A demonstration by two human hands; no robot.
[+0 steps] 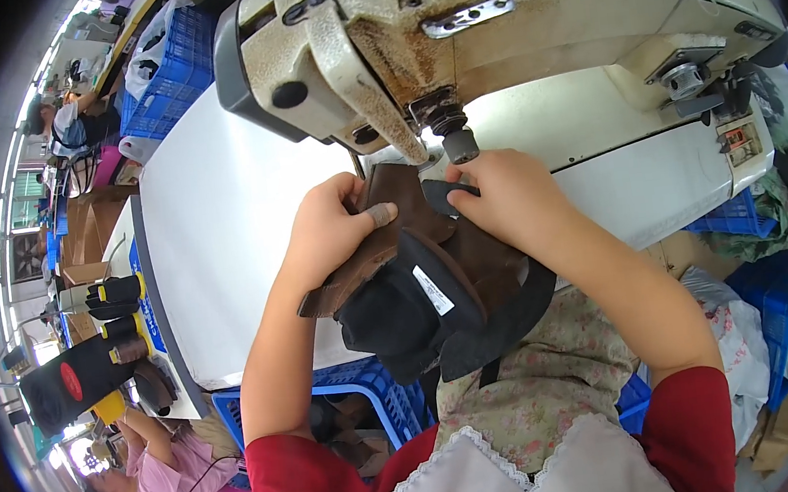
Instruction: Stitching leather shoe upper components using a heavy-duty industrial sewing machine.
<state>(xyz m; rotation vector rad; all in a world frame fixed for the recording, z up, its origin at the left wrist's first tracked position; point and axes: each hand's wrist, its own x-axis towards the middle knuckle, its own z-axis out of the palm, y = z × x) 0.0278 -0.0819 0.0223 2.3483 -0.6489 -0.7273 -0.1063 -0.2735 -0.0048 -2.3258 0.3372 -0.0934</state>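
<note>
Thumb and fingers of the left hand (333, 228) pinch the brown-and-black piece (390, 299) at its eleven o'clock; the right hand (512, 192), elbow bent, grips a dark flap (440, 200) at one o'clock, fingertips partly hidden. The piece overhangs the bench (222, 234) at six o'clock from the sewing machine (527, 48), whose needle cannot be made out. At seven o'clock a blue basket (384, 385), partly behind the left forearm (279, 380), holds dark items (342, 414); at eleven, a blue crate (178, 72) holds a white bag (155, 46).

Upper left, blue crate (176, 68)! Lower left, co-worker (180, 468) in pink! Over right, white bag (739, 345) beside blue bin (771, 300)!
</note>
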